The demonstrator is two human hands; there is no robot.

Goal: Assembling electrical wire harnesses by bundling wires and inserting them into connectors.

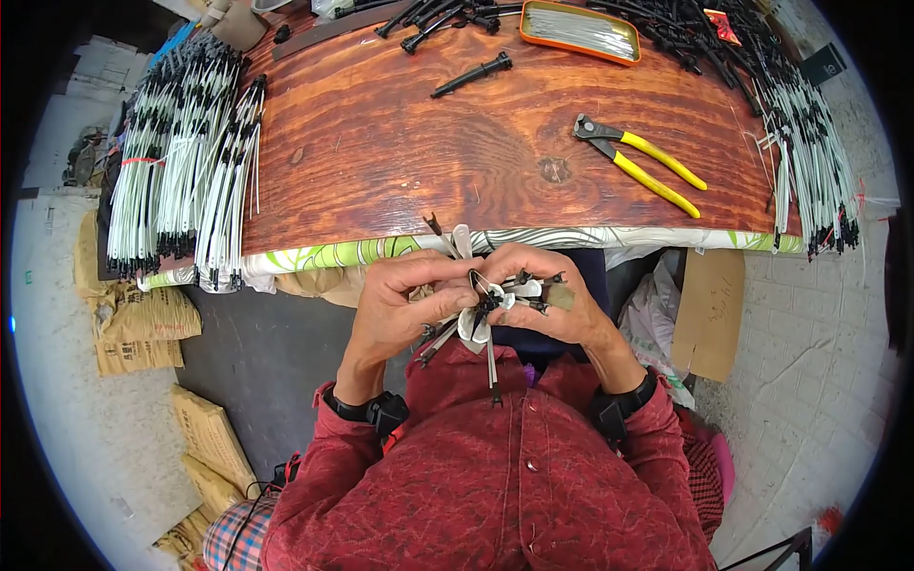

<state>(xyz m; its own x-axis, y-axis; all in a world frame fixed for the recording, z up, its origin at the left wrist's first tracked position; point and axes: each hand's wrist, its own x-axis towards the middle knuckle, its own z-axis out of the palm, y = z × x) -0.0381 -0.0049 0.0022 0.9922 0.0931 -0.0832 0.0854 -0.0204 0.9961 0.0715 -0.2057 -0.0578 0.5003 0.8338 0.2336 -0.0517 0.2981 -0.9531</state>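
In front of my chest I hold what looks like a small umbrella frame (474,326), a cluster of pale ribs with black forked ends around a black and white centre. My left hand (395,303) is closed, thumb and forefinger pinching at the centre near a thin bent black piece. Around the other side of the cluster my right hand (562,293) is closed, with several rib ends poking out between its fingers. Ribs spread upward and down toward my lap. My fingers hide much of the hub.
On the wooden table (381,152) lie yellow-handled end-cutting pliers (655,185), a black tube (471,76) and an orange tin (523,30) of thin metal pins. Bundles of pale ribs (176,152) flank the left, more ribs (819,157) the right. Black tubes (666,38) are heaped behind.
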